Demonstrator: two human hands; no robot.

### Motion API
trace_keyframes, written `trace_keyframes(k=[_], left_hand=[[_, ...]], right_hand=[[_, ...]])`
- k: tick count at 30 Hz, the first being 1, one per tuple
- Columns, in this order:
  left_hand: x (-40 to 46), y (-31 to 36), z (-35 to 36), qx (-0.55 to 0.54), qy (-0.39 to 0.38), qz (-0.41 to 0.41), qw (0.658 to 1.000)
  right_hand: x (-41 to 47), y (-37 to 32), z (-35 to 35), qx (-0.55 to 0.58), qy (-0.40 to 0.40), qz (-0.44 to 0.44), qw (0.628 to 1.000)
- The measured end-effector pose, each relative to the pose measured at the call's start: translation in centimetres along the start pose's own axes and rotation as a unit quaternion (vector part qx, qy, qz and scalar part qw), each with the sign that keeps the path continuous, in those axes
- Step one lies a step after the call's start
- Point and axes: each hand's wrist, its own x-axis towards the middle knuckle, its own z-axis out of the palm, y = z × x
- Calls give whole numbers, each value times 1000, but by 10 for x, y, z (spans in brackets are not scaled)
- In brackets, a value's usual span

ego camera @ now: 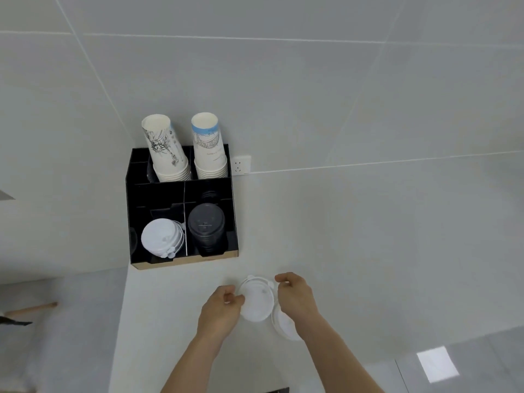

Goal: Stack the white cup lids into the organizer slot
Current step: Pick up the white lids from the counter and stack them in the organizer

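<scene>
Left hand (224, 303) and right hand (295, 296) pinch opposite edges of 1 white lid (256, 302), held just above the surface (368, 251). More lids (285, 326) lie beneath the right wrist. Beyond stands the black organizer (181, 191): front-left slot, stacked white lids (161, 236); front-right, black lids (206, 222); rear, 2 stacks of paper cups (167, 148).
</scene>
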Motion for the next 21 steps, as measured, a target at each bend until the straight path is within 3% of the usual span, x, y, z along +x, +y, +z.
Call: trace_keyframes(k=[13,21], left_hand=[[-4,-7,13,-35,8,-39,999],[-5,7,-15,-72,47,13,996]], right_hand=[[3,8,10,46,-40,31,998],[-5,-24,7,65,-19,-14,998]])
